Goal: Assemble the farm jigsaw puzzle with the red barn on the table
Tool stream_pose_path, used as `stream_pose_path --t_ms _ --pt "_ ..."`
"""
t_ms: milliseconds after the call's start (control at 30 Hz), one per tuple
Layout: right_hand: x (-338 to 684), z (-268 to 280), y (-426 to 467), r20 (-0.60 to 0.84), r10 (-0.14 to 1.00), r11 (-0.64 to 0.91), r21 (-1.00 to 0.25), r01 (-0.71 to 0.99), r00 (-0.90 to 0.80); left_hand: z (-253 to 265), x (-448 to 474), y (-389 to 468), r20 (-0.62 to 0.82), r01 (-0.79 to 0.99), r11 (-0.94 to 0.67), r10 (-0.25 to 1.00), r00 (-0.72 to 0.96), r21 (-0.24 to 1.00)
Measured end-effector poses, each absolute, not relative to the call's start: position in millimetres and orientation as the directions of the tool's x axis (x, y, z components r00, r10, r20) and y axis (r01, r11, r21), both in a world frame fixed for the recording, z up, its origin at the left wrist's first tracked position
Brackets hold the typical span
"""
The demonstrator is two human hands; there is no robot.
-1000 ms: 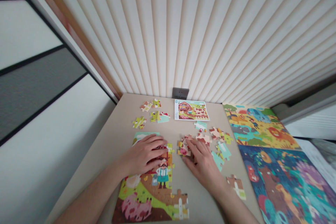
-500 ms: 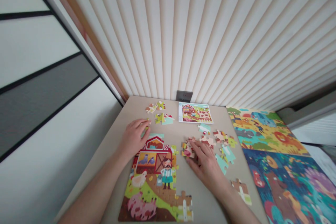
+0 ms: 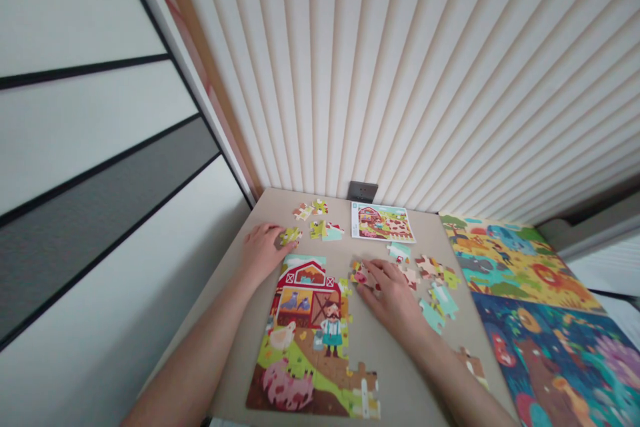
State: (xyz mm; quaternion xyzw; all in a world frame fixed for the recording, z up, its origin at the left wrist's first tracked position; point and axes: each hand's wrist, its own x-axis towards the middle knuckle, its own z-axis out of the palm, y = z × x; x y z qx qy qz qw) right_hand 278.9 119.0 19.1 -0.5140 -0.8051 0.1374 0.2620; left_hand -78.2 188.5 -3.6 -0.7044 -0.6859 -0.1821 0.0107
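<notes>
My left hand (image 3: 263,248) is at the table's left side, with thumb and fingers around the edges of a yellow-green puzzle piece (image 3: 291,235). My right hand (image 3: 393,290) is right of the joined section, its fingers closed over a puzzle piece with a pink cow's snout (image 3: 359,273) and partly hiding it. Between my forearms lies the joined farm puzzle (image 3: 305,340), showing a red barn, a farmer, a hen and a pig. Its right edge is uneven, with a fence piece (image 3: 364,390) at the bottom corner.
A picture card (image 3: 383,221) of the farm scene lies at the back, before a dark wall socket (image 3: 363,191). Loose pieces (image 3: 326,231) lie back left, and others (image 3: 437,303) lie right of my right hand. Two finished puzzles, savanna (image 3: 505,260) and forest (image 3: 555,360), are far right.
The view has shifted, so the table sits further right in the picture. My left hand has moved away from the barn roof with the yellow-green piece, which now shows more fully. My right hand stays on the cow piece.
</notes>
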Motion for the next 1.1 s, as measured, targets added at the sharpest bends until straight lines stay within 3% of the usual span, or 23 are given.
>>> stream_pose_path --t_ms 300,467,800,933,1100 --pt "252.2 38.3 154.2 0.298 0.877 0.473 -0.396 0.787 -0.377 -1.2 -78.1 188.2 0.263 0.962 -0.067 0.965 -0.004 0.263" --pt "282.7 45.2 94.8 0.34 0.853 0.513 -0.409 0.755 -0.396 5.8 -72.5 205.1 0.234 0.965 -0.02 0.971 -0.044 0.263" --pt "316.0 13.1 6.3 0.324 0.88 0.461 -0.41 0.787 -0.347 31.0 -42.9 284.7 0.001 0.969 -0.111 0.993 0.114 0.218" --pt "313.7 11.3 4.3 0.338 0.891 0.432 -0.427 0.795 -0.303 32.2 -38.1 281.4 0.009 0.967 -0.081 0.997 0.081 0.24" --pt "314.4 13.5 5.6 0.364 0.896 0.409 -0.46 0.788 -0.253 49.9 -38.9 269.5 0.101 0.935 -0.051 0.995 0.016 0.351"
